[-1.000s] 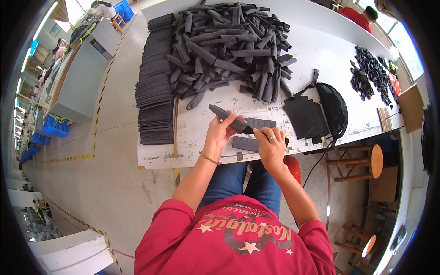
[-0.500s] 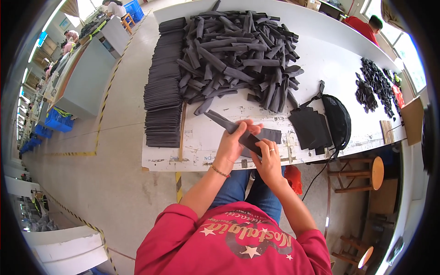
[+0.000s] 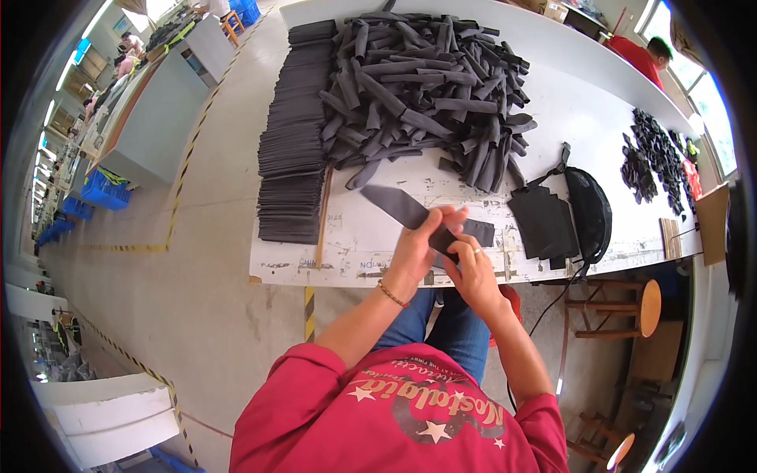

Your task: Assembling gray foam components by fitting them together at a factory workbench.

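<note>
head view: we see the left hand (image 3: 418, 248) pinching a dark grey strip (image 3: 397, 206) between thumb and fingers, while the right hand (image 3: 477, 274) grips its nearer end, above the front of the white table (image 3: 583, 118). we judge that light, even tension, with the strip flat and edges aligned, serves best.
</note>
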`<move>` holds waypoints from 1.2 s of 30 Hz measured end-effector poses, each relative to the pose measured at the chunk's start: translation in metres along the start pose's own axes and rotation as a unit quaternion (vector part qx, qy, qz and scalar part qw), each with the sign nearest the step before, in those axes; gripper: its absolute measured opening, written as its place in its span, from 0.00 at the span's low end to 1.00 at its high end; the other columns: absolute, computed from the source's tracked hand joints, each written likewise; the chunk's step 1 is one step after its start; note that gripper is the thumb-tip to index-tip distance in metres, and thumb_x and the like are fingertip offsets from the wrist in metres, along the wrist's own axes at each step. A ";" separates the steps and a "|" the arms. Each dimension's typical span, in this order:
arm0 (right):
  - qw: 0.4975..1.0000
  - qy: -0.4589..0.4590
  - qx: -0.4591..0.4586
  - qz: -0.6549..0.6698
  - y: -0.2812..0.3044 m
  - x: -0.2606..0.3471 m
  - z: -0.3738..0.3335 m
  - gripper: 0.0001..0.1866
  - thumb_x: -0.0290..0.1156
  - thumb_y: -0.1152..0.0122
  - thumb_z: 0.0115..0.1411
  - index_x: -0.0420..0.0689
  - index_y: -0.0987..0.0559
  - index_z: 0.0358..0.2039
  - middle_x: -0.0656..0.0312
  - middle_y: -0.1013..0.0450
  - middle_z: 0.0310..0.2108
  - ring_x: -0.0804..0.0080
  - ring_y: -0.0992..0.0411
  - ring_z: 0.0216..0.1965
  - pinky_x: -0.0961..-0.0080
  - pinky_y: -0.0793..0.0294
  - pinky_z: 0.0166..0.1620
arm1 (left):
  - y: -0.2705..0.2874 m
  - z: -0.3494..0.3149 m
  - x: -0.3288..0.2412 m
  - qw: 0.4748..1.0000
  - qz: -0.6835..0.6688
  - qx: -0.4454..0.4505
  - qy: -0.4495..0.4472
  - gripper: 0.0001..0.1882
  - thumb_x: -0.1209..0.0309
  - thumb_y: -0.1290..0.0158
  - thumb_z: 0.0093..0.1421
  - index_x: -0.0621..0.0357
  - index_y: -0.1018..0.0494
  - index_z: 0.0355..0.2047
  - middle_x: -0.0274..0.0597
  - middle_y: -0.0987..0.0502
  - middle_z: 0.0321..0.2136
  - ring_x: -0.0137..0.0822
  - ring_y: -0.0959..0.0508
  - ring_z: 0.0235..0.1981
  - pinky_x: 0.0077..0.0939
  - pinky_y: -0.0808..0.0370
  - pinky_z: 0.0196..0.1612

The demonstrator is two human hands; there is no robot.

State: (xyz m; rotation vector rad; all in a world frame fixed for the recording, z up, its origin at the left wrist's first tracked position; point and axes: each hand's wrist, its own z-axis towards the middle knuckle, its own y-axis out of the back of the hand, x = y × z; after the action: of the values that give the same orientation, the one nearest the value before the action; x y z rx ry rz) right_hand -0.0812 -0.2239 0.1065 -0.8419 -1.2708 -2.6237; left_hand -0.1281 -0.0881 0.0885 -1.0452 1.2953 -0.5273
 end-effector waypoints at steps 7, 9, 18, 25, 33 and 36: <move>0.999 -0.005 0.011 -0.030 0.006 0.000 0.006 0.16 0.21 0.36 0.52 0.40 0.31 0.40 0.49 0.31 0.40 0.49 0.29 0.38 0.60 0.27 0.38 | -0.007 -0.006 -0.002 0.998 -0.005 -0.045 0.043 0.17 0.63 0.50 0.67 0.63 0.29 0.49 0.51 0.22 0.46 0.40 0.23 0.47 0.33 0.28 0.55; 0.999 -0.009 -0.003 -0.032 0.008 -0.003 0.004 0.15 0.21 0.37 0.53 0.40 0.31 0.40 0.48 0.31 0.39 0.48 0.29 0.38 0.60 0.27 0.37 | -0.008 -0.003 -0.004 0.998 -0.026 -0.056 0.027 0.18 0.63 0.50 0.67 0.63 0.30 0.50 0.49 0.21 0.44 0.40 0.22 0.46 0.33 0.28 0.53; 0.998 0.044 -0.031 -0.010 0.023 -0.008 0.025 0.12 0.17 0.38 0.51 0.39 0.28 0.36 0.53 0.29 0.36 0.52 0.26 0.35 0.63 0.25 0.36 | -0.020 0.013 -0.016 0.992 -0.027 -0.050 -0.116 0.17 0.63 0.51 0.67 0.63 0.31 0.49 0.39 0.22 0.30 0.42 0.20 0.40 0.35 0.27 0.51; 0.999 0.020 -0.033 0.022 0.019 -0.015 0.026 0.10 0.16 0.38 0.51 0.39 0.27 0.34 0.53 0.29 0.35 0.52 0.27 0.34 0.64 0.26 0.35 | -0.022 0.014 -0.009 0.990 -0.016 -0.050 -0.131 0.16 0.64 0.52 0.68 0.63 0.31 0.49 0.39 0.22 0.29 0.40 0.20 0.40 0.35 0.27 0.51; 0.999 0.008 -0.033 0.028 0.015 -0.014 0.026 0.10 0.16 0.38 0.51 0.39 0.27 0.34 0.53 0.29 0.35 0.52 0.26 0.34 0.64 0.26 0.35 | -0.023 0.012 -0.007 0.987 -0.015 -0.064 -0.144 0.17 0.64 0.52 0.68 0.64 0.32 0.50 0.38 0.23 0.29 0.39 0.21 0.40 0.35 0.27 0.51; 0.999 0.008 -0.031 0.031 0.013 -0.013 0.027 0.10 0.16 0.38 0.51 0.39 0.27 0.34 0.53 0.29 0.35 0.52 0.27 0.34 0.64 0.26 0.35 | -0.021 0.011 -0.008 0.987 -0.010 -0.063 -0.146 0.17 0.64 0.52 0.68 0.64 0.32 0.50 0.38 0.23 0.29 0.39 0.21 0.40 0.35 0.27 0.50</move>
State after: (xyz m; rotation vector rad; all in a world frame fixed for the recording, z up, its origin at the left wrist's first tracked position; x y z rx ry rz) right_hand -0.0546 -0.2135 0.1219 -0.8538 -1.1465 -2.6286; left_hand -0.1150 -0.0880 0.1095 -1.1935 1.0700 -0.2952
